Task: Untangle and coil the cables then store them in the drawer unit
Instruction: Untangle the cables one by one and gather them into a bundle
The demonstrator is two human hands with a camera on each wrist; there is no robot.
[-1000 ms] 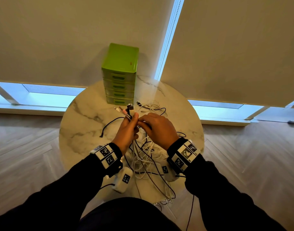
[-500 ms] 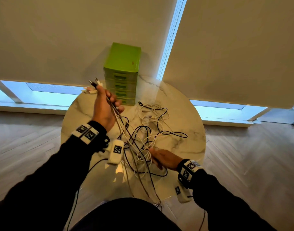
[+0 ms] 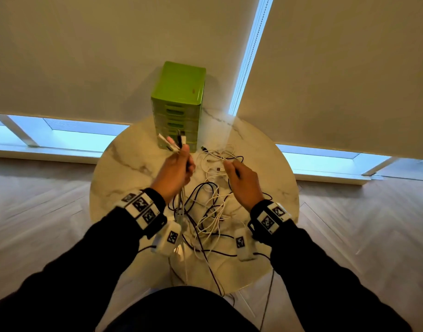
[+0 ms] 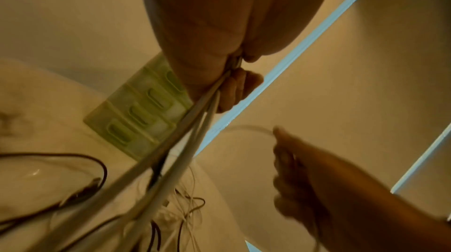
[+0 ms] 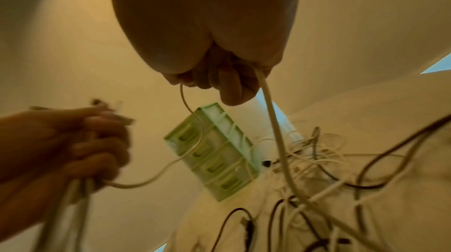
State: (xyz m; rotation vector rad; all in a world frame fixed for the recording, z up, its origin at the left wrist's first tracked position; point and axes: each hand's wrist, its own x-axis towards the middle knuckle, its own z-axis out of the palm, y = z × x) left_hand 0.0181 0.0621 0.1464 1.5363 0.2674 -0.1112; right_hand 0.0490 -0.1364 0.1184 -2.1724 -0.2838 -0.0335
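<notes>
Tangled cables (image 3: 210, 212) are sprawling across the middle and near part of the round table (image 3: 124, 178), blocking passage there. The green drawer unit (image 3: 178, 109) is standing at the far edge; bare marble is lying open left and right.

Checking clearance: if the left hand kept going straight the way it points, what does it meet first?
Probably the green drawer unit: the left hand points at its lower drawers, plug ends leading. The gap between them is unclear.
</notes>
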